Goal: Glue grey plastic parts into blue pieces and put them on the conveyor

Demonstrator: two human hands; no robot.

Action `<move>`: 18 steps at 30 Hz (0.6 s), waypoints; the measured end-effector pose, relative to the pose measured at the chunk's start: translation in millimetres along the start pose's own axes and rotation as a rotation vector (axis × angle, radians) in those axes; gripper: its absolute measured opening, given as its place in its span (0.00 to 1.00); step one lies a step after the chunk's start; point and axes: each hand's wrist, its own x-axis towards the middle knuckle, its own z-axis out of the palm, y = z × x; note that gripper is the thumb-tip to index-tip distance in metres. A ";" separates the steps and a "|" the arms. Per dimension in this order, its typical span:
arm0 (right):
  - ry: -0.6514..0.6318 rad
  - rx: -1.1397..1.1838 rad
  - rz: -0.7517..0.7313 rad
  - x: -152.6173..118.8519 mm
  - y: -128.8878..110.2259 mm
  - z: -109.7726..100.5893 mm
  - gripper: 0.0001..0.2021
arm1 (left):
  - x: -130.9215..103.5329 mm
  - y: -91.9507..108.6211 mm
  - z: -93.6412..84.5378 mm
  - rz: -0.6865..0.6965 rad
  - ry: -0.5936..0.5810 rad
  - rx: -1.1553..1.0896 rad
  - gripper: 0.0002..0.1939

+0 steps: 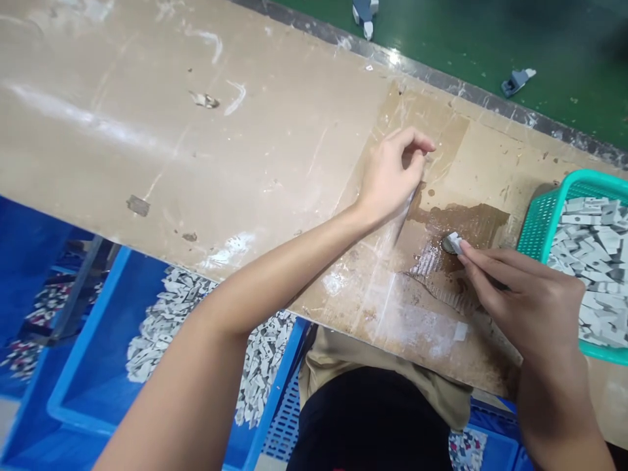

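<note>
My right hand (530,294) pinches a small white plastic piece (454,243) between thumb and fingertips. The piece is low over a dark wet patch (478,219) on the worn tabletop; a dark round spot lies at its left end, and I cannot tell whether that belongs to it. Farther up the table, my left hand (392,167) is curled, with thumb and fingers drawn together. Whatever its fingertips hold, if anything, is too small to make out. Torn, wet brown cardboard (436,288) shows on the table beside my right hand.
At the right stands a green basket (549,222) heaped with white and grey pieces. Blue bins (105,353) of similar pieces sit below the table's near edge. Two blue-grey pieces (517,82) (364,16) lie on the green surface beyond the far edge.
</note>
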 end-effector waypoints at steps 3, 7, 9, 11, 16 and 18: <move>-0.011 -0.014 -0.007 -0.2 0.3 0.4 0.08 | -0.2 1.6 -0.3 -0.012 -0.006 -0.005 0.12; -0.016 -0.034 -0.009 0.4 0.1 0.7 0.07 | -0.1 2.2 -0.9 -0.022 -0.018 0.001 0.11; -0.014 -0.039 -0.012 0.7 0.0 0.8 0.07 | 0.1 1.8 -1.1 -0.026 -0.022 0.003 0.10; -0.010 -0.044 -0.016 0.7 -0.2 0.9 0.07 | 0.2 1.0 -0.9 -0.027 -0.024 0.001 0.10; -0.041 -0.005 0.022 -0.9 -0.7 -0.3 0.11 | 0.3 -3.6 2.2 -0.038 -0.023 -0.026 0.10; -0.020 0.037 0.060 -2.0 -1.1 -1.3 0.14 | 3.8 -7.1 2.9 -0.047 -0.016 -0.046 0.10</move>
